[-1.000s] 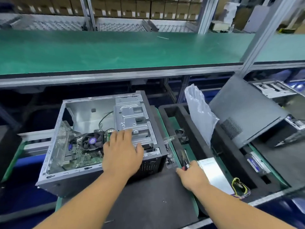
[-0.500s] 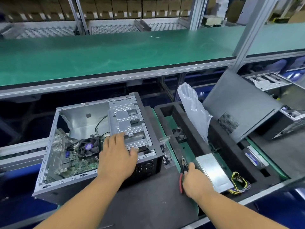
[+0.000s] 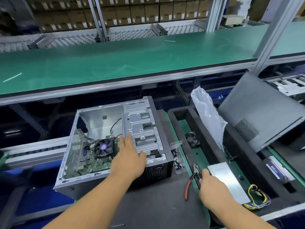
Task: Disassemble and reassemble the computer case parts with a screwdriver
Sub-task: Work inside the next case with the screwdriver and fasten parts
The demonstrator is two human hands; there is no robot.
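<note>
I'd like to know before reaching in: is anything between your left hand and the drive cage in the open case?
Nothing visible. The left hand already lies flat on the drive cage inside the computer case, fingers straight.

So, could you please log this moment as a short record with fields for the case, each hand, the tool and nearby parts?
case: open computer case lying on its side, CPU fan and motherboard exposed
left hand: left hand fingers straight, flat on the drive cage
right hand: right hand at the red-handled pliers; grip not clearly visible
parts tray: power supply with loose cables, small fan, plastic bag
side panel: side panel leaning at right
screwdriver: not seen
</note>
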